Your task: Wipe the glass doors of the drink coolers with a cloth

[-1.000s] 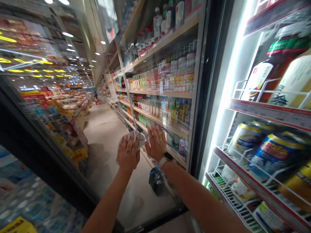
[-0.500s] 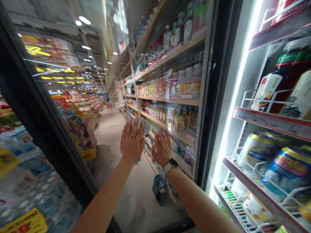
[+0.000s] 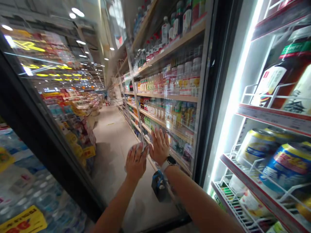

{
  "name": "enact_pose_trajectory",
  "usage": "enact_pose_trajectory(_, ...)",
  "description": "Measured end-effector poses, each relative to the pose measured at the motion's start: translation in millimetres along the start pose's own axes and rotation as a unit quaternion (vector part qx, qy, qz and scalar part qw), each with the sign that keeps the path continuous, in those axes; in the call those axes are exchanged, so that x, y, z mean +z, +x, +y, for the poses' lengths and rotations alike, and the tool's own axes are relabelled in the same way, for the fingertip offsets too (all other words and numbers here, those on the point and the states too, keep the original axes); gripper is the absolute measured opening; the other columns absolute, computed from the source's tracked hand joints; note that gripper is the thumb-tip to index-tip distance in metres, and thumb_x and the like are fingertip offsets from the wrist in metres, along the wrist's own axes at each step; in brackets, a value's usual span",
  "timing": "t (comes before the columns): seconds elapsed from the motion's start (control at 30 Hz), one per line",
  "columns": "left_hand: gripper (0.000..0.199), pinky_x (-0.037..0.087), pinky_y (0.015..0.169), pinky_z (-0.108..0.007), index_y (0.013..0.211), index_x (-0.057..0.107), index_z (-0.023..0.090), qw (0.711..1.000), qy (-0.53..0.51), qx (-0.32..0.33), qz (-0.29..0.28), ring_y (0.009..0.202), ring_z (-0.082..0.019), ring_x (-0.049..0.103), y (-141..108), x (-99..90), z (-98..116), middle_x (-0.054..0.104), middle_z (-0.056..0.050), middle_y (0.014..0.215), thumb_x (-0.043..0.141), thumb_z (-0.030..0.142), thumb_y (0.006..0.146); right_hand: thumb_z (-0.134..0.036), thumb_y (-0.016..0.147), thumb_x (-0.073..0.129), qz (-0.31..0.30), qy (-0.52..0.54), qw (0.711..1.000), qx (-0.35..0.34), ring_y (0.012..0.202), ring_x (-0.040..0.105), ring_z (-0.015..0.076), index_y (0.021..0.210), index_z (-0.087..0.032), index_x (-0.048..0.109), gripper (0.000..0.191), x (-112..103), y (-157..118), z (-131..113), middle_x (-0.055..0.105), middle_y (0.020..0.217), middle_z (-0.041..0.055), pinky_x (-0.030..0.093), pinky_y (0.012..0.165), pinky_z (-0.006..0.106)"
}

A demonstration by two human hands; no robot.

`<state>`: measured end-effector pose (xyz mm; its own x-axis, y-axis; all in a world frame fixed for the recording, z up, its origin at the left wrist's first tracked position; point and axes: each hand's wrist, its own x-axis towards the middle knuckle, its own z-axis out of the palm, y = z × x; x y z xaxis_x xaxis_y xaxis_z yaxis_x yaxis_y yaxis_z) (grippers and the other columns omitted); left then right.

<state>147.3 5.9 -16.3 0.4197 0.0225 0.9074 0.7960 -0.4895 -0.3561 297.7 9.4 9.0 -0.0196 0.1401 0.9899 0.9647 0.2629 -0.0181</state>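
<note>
My left hand point(image 3: 136, 163) presses a white cloth point(image 3: 139, 149) against the glass door of a chilled cabinet point(image 3: 116, 181). Most of the cloth is hidden under my palm and fingers. My right hand point(image 3: 159, 147) lies flat on the same glass, close to the left one, holding nothing. A dark watch point(image 3: 170, 161) sits on my right wrist. A black and blue bag point(image 3: 159, 187) shows just below my hands, though I cannot tell whether it is a reflection.
A black door frame point(image 3: 218, 97) and a bright light strip separate this pane from an open-looking cabinet section with large cans point(image 3: 286, 168) and bottles point(image 3: 279, 74) in white wire racks. Wooden shelves of bottles point(image 3: 170, 81) and a long store aisle appear in the glass.
My left hand has moved down the glass with the cloth, and less cloth shows around it. My right hand stays nearly in place. The view has shifted slightly.
</note>
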Motion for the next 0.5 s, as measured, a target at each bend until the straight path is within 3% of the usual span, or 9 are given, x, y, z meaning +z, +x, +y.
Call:
enact_pose_trajectory(0.1, 0.063, 0.019, 0.124, -0.039, 0.154, 0.028, 0.022, 0.999, -0.032, -0.004, -0.022, 0.151, -0.021, 0.018, -37.3, 4.6, 12.0, 0.051, -0.008, 0.146, 0.047, 0.014, 0.095, -0.027, 0.095, 0.039, 0.016, -0.006, 1.0, -0.009, 0.146, 0.032, 0.0259, 0.158, -0.011, 0.019, 0.068, 0.6, 1.2, 0.5, 0.05, 0.149, 0.0148, 0.021, 0.12, 0.046)
enact_pose_trajectory(0.2, 0.06, 0.017, 0.125, -0.038, 0.154, 0.029, 0.025, 0.998, -0.051, 0.008, -0.044, 0.15, -0.018, 0.02, -45.5, 5.2, 9.8, 0.054, -0.005, 0.143, 0.046, 0.017, 0.096, -0.027, 0.096, 0.039, 0.025, -0.006, 1.0, -0.015, 0.145, 0.033, 0.0253, 0.158, -0.011, 0.018, 0.067, 0.3, 3.6, 0.2, 0.052, 0.146, 0.0143, 0.02, 0.12, 0.045)
enact_pose_trajectory(0.3, 0.059, 0.014, 0.125, -0.041, 0.152, 0.033, 0.029, 0.998, -0.029, 0.012, -0.056, 0.15, -0.02, 0.021, -19.9, -1.1, -9.2, 0.05, -0.005, 0.147, 0.049, 0.022, 0.096, -0.025, 0.096, 0.039, 0.025, 0.0, 1.0, -0.008, 0.145, 0.034, 0.0252, 0.158, -0.011, 0.018, 0.067, 0.0, 5.4, -0.8, 0.053, 0.145, 0.0143, 0.02, 0.12, 0.046)
enact_pose_trajectory(0.5, 0.066, 0.016, 0.124, -0.049, 0.154, 0.028, 0.027, 0.999, 0.025, -0.043, 0.006, 0.151, -0.028, 0.017, 73.5, -12.5, -49.8, 0.027, -0.009, 0.16, 0.054, 0.025, 0.093, -0.022, 0.094, 0.039, 0.022, -0.005, 1.0, -0.007, 0.144, 0.035, 0.025, 0.158, -0.012, 0.015, 0.069, 2.0, 4.9, -1.6, 0.051, 0.148, 0.0139, 0.019, 0.121, 0.046)
